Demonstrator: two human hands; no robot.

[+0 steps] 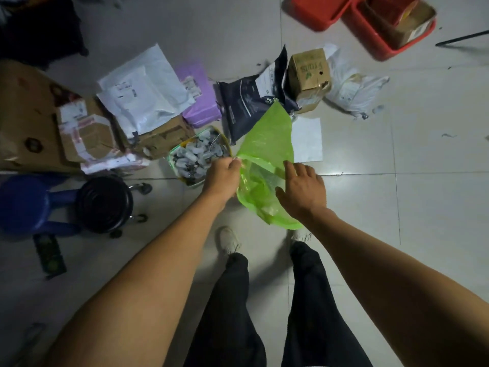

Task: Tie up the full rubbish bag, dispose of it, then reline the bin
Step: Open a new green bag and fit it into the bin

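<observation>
The edge of a fresh green bag (267, 144) is pinched between thumb and fingertips of the left hand (222, 176), right at the bag's rim. The right hand (304, 186) is spread, fingers relaxed, laid flat against the plastic near the mouth and not gripping anything. So the bag is held up in the air in front of the legs, partly opened, one flap sticking up.

Just beside the left hand, on the floor, a small bin (198, 157) is seen, lined in green and stuffed with whitish rubbish. Judging from that, the full bag hasn't been tied or taken out yet.

What could go wrong, probably: thin film like this gets stuck to itself, so the mouth might not be parted with only one pinch point and a flat palm. The pinched edge could slip or be torn if pulled hard. Also, cardboard boxes (87, 136) and mailer bags (145, 94) are piled close around the bin, so the bin could easily be knocked over.
</observation>
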